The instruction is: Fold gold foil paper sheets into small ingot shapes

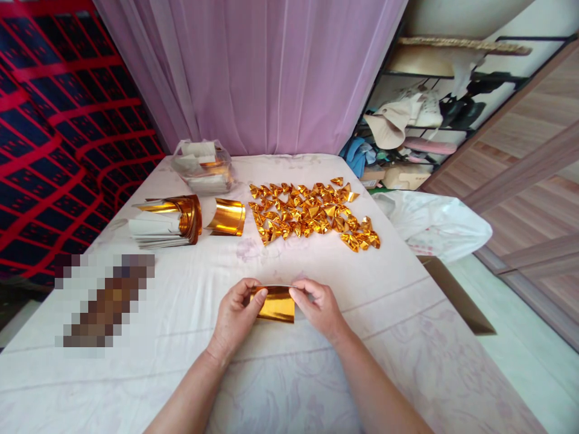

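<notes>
Between my two hands is a sheet of gold foil paper (pixel 277 305), its shiny side facing me and its upper edge slightly bowed. My left hand (pixel 239 310) pinches the upper left corner between thumb and fingers. At the upper right corner, my right hand (pixel 319 304) grips the same sheet in a pinch. Beyond them lie many folded gold paper pieces (pixel 312 211), spread in a loose cluster. A curled gold sheet (pixel 228 217) rests left of the cluster, beside a thick stack of gold-and-white paper (pixel 167 226).
A clear plastic bag (pixel 201 166) of paper stands at the table's back left. The table (pixel 190 301) has a pale patterned cloth; a blurred patch (pixel 108 304) covers its left side. A white bag (pixel 438 223) and a shelf with a cap (pixel 389 123) are at right. A purple curtain (pixel 262 72) hangs behind.
</notes>
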